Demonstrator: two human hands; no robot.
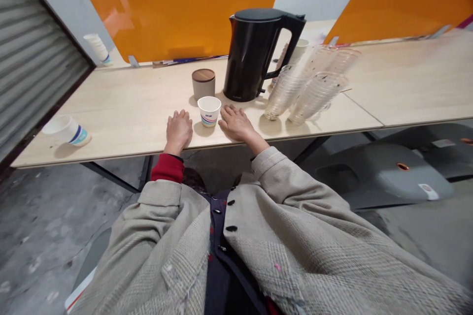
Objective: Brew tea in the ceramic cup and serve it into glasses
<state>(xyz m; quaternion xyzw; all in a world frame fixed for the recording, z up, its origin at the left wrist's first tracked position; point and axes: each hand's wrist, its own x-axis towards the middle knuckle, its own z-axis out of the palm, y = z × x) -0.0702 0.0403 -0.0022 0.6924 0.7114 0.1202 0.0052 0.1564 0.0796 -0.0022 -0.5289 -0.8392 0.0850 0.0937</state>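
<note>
From the head camera, here we went: a white paper cup [209,110] with striped bands stood upright on the pale surface [111,128], the left hand [179,132] just to its left with fingers [176,117] held together, the right hand [236,123] just to its right with fingers [228,114] loosely spread, both resting flat and pinching nothing! Behind that cup stood a black electric kettle [251,56] and a wood-lidded beige canister [203,83], stacked clear plastic cups [314,91] sat well to its right, and another paper cup [66,130] lay on its side well to its left.
</note>
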